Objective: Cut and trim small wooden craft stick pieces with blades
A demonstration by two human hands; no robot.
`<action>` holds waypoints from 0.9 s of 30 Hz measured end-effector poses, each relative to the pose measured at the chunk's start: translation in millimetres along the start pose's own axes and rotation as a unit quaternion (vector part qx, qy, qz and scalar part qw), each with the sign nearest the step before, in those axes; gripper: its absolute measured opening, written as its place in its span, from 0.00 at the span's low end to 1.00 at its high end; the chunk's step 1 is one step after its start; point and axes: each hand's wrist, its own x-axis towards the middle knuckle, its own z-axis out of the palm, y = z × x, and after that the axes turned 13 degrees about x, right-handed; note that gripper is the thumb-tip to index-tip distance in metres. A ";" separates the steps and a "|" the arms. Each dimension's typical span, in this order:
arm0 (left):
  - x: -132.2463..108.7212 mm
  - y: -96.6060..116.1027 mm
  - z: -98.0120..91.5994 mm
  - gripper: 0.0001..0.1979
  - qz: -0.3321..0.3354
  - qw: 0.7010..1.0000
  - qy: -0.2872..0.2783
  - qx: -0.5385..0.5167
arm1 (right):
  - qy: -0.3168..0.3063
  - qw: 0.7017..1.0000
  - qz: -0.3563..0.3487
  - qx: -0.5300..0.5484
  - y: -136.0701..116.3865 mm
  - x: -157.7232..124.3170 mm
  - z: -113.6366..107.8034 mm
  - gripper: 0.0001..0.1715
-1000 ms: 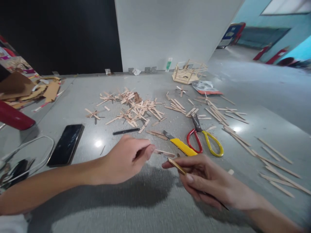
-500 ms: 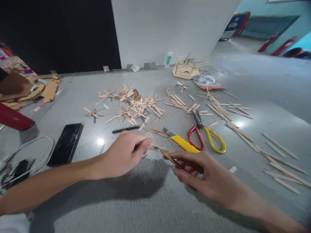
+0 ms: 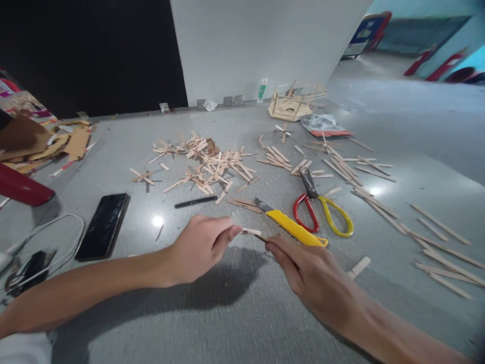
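My left hand (image 3: 200, 245) pinches a short piece of wooden craft stick (image 3: 250, 231) just above the grey floor. My right hand (image 3: 310, 280) is closed round a thin brown tool (image 3: 261, 238) whose tip touches the end of that stick piece. A yellow utility knife (image 3: 293, 230) lies just beyond my right hand, and red-and-yellow scissors (image 3: 322, 212) lie to its right. A small cut stick piece (image 3: 359, 266) rests on the floor right of my right hand.
A heap of cut craft sticks (image 3: 212, 167) lies ahead, long sticks (image 3: 379, 202) at the right, a stick-built frame (image 3: 293, 103) by the wall. A black phone (image 3: 103, 225), a black pen (image 3: 196, 202) and a white cable (image 3: 45, 237) lie at the left, cardboard scraps (image 3: 49, 144) beyond.
My right hand has turned palm down and moved in, bringing the tool's tip against the stick piece. My left hand stayed roughly in place, still pinching the piece.
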 end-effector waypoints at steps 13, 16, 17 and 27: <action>2.7 -0.6 -1.8 0.21 -0.055 0.995 -0.077 -0.019 | -0.005 0.930 -0.175 -0.323 -5.2 -2.2 -1.1 0.22; 3.3 1.2 -1.9 0.21 -0.061 0.994 -0.087 -0.022 | -0.005 0.921 -0.180 -0.346 -7.9 -4.7 0.9 0.20; 2.4 1.5 0.0 0.21 -0.056 0.995 -0.083 -0.020 | -0.019 0.933 -0.163 -0.321 -7.4 -5.1 2.1 0.20; -2.3 -6.3 20.8 0.20 -0.056 0.996 -0.065 -0.008 | -0.084 0.990 0.099 0.052 6.4 6.3 7.7 0.19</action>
